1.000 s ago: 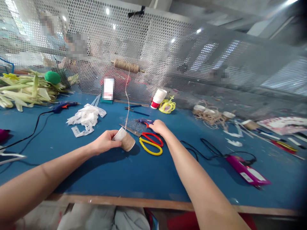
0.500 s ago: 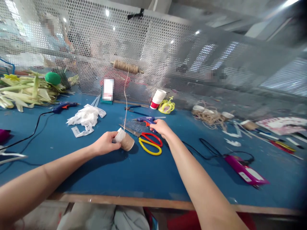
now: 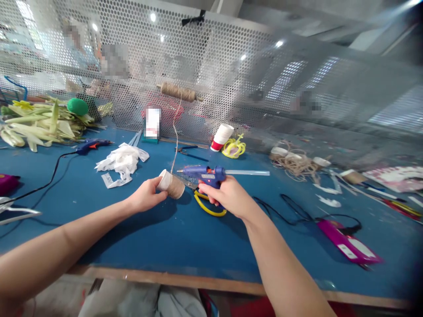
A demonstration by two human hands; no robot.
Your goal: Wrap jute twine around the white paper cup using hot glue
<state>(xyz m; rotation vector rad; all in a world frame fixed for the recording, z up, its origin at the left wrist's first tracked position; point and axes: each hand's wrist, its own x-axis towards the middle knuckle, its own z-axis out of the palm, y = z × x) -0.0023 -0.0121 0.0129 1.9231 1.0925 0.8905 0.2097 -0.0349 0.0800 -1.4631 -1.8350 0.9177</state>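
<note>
My left hand [image 3: 150,193] grips a white paper cup [image 3: 176,188] tilted on its side, its lower part wound with brown twine. From the cup the loose twine [image 3: 176,132] runs up to a twine spool [image 3: 178,92] on the mesh panel. In my right hand [image 3: 228,196] is a blue hot glue gun [image 3: 206,173], held above the table with its nozzle pointing left toward the cup. A clear glue stick [image 3: 247,172] juts from its back. Beneath the gun lie scissors [image 3: 210,210]; my right hand hides part of their handles.
White plastic strips [image 3: 120,163] and a second glue gun [image 3: 94,145] lie to the left. Behind are pliers [image 3: 191,154], stacked paper cups [image 3: 222,137] and a yellow crown-shaped piece [image 3: 234,147]. A purple power strip [image 3: 348,242] with a black cord sits right, before twine-wrapped cups [image 3: 292,160].
My right hand has lifted the glue gun off the table and brought it nearer, over the scissors. My left hand still holds the cup in nearly the same place.
</note>
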